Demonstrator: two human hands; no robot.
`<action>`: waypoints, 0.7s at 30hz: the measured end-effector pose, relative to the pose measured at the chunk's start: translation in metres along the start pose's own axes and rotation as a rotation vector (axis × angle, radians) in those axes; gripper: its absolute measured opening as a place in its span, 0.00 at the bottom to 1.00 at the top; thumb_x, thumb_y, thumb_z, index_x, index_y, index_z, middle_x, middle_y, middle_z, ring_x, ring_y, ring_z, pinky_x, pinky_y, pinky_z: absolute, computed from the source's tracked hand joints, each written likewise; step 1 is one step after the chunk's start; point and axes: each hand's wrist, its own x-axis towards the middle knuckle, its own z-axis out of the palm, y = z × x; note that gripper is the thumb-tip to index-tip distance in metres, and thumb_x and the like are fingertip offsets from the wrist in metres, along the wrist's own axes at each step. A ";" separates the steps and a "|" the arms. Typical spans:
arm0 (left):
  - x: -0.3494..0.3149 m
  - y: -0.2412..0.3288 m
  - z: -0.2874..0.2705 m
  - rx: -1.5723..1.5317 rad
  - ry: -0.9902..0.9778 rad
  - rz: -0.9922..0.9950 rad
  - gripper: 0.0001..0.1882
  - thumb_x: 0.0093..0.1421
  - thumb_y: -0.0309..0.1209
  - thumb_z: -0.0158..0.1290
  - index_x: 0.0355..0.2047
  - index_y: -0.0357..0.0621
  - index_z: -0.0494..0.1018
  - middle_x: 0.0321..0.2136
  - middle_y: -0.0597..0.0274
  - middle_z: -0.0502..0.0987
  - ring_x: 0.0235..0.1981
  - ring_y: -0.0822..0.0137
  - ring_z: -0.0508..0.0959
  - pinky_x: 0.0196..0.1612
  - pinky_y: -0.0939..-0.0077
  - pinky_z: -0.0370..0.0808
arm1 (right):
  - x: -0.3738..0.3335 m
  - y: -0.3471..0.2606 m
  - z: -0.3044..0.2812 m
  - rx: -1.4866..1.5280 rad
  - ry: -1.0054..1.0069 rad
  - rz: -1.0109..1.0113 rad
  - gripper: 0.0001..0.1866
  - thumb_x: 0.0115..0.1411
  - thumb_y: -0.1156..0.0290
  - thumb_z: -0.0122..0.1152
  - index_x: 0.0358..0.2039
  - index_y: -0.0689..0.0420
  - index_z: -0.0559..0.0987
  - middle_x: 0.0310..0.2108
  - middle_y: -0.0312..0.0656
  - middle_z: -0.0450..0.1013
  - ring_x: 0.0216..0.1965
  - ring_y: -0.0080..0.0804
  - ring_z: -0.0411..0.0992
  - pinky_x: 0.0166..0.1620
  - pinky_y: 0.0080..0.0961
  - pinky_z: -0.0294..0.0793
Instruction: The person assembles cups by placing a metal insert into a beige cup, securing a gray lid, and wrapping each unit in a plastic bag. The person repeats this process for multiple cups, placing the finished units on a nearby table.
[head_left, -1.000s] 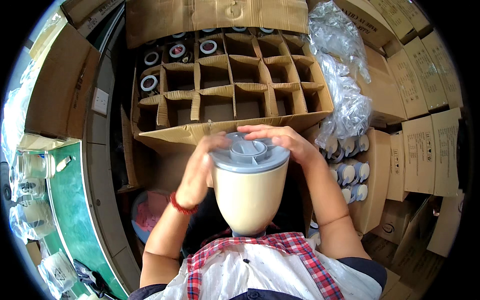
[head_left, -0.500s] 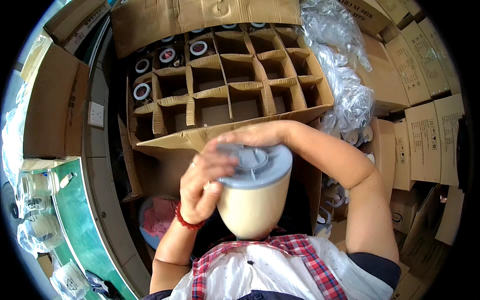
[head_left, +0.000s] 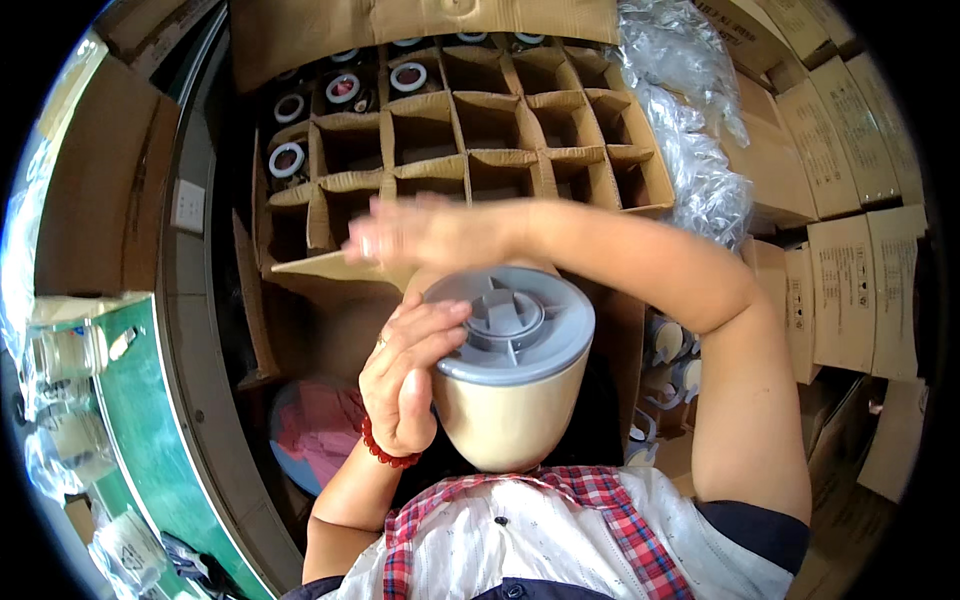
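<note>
We see the fingers (head_left: 428,330) of the left hand (head_left: 402,375) lying close together over the left edge of the round grey-blue plastic lid (head_left: 560,345), its thumb lower, beside the vessel; we cannot tell whether it grips. A red beaded bracelet (head_left: 388,457) circles that wrist. The right hand (head_left: 425,235), its arm crossing beyond the lid, blurs near the near edge of a divided brown cardboard box (head_left: 655,185); its fingers look stretched out, but we cannot tell whether they are spread. The smooth, cream, tapering vessel (head_left: 515,415) stands roughly upright under the lid, close against the red-and-white checked apron trim (head_left: 625,520). Farther out, we find white-rimmed round containers (head_left: 287,160) toward the box's far left corner and crumpled clear plastic (head_left: 690,150) along its right edge.
</note>
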 end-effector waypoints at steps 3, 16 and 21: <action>0.003 0.009 -0.003 0.306 -0.049 0.040 0.15 0.60 0.27 0.47 0.44 0.38 0.77 0.48 0.51 0.78 0.52 0.51 0.76 0.62 0.52 0.63 | 0.005 -0.007 -0.027 0.328 0.231 -0.010 0.35 0.71 0.43 0.26 0.62 0.56 0.68 0.68 0.44 0.54 0.70 0.37 0.48 0.70 0.41 0.42; 0.015 0.060 0.055 0.474 -0.134 0.287 0.21 0.50 0.29 0.51 0.45 0.34 0.75 0.54 0.50 0.72 0.49 0.59 0.74 0.50 0.66 0.69 | 0.008 -0.037 -0.058 0.285 0.009 0.010 0.30 0.72 0.50 0.27 0.63 0.53 0.67 0.68 0.43 0.55 0.70 0.40 0.48 0.70 0.40 0.41; 0.012 0.063 0.059 0.553 -0.171 0.254 0.22 0.51 0.31 0.50 0.46 0.34 0.74 0.53 0.52 0.73 0.50 0.59 0.72 0.53 0.65 0.67 | 0.012 -0.048 0.016 0.064 -0.341 0.116 0.31 0.72 0.48 0.25 0.64 0.51 0.66 0.68 0.45 0.56 0.71 0.40 0.46 0.71 0.38 0.38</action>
